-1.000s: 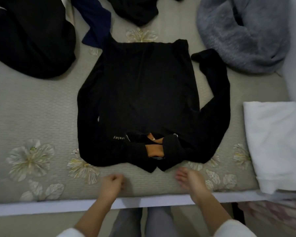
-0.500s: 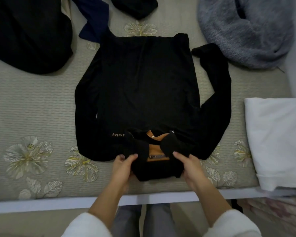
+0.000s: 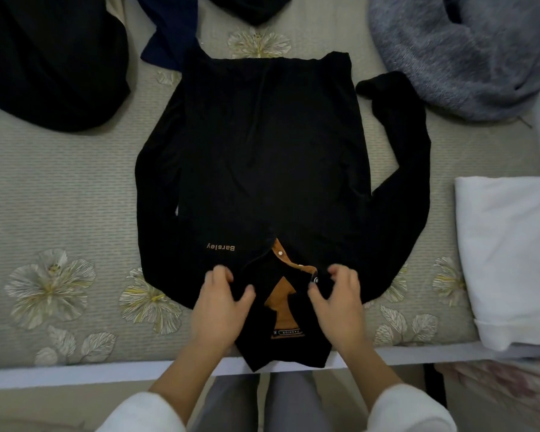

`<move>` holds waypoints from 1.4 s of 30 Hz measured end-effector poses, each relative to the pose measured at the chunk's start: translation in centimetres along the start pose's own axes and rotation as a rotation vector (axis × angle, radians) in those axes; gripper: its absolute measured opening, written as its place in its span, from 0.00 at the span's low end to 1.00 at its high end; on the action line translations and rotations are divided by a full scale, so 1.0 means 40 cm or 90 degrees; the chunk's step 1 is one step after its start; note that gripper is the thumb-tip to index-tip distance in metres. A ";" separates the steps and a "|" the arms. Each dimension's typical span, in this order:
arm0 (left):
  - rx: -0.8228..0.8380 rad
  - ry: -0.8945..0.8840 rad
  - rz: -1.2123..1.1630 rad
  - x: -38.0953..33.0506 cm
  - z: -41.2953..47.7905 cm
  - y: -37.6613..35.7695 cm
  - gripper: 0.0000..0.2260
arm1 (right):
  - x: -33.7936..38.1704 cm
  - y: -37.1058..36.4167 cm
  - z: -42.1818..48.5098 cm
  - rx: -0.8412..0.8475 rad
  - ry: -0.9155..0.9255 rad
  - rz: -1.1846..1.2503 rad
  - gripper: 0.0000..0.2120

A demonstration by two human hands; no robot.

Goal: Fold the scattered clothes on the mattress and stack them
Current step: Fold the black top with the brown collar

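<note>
Entry, head view, clock positions taken from the black shirt. Progress: at 10 o'clock a black heap (image 3: pixel 50 57) lies crumpled on the mattress (image 3: pixel 60 198), unfolded. At 11 o'clock a navy garment (image 3: pixel 172 29) is bunched, its corner touching the shirt's far hem. Centre: the black shirt (image 3: pixel 262 166) is spread flat, front up, collar (image 3: pixel 281 350) at 6 o'clock on the near edge of the mattress; one sleeve lies along the body at 9 o'clock, the other sleeve (image 3: pixel 409 182) bends outward at 3 o'clock, so no fold has been made on it yet. Left hand (image 3: pixel 223 294): fingers and thumb pinch the left collar flap. Right hand (image 3: pixel 334 294): likewise clamped on the right collar flap. Judgement: the collar is being squared before the sleeves are brought in. At 12 o'clock another black piece (image 3: pixel 250 7) is cut off by the frame. At 1 o'clock a grey fuzzy garment (image 3: pixel 459 51) sits in a heap. At 3 o'clock a white cloth (image 3: pixel 512 254) lies folded at the mattress edge; whether it starts the stack, cannot tell. Estimate: early stage, at least four items left plus this shirt. Containers: no basket, box or drawer in view; everything rests directly on the mattress.
</note>
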State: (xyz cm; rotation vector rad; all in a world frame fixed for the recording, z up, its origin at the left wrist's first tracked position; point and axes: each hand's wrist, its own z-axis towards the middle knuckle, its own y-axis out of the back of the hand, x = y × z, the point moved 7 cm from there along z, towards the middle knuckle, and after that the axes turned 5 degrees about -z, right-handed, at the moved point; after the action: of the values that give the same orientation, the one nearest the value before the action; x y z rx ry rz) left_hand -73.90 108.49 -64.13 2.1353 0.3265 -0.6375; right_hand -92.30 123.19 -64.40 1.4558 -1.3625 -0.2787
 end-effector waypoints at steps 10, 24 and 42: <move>0.421 -0.130 0.112 -0.043 0.053 -0.101 0.19 | 0.036 -0.026 0.101 0.313 0.005 -0.020 0.09; -0.110 -0.222 0.030 -0.325 0.717 0.173 0.10 | 0.309 0.121 0.692 0.074 0.092 -0.042 0.09; -0.096 -0.342 0.343 -0.451 1.000 0.248 0.13 | 0.449 0.187 1.116 -0.186 0.191 -0.335 0.11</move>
State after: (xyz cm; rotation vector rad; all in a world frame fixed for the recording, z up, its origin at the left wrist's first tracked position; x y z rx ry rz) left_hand -97.55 70.40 -67.55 1.7154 -0.4644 -0.7961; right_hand -124.57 86.86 -67.97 1.5130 -0.6519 -0.5463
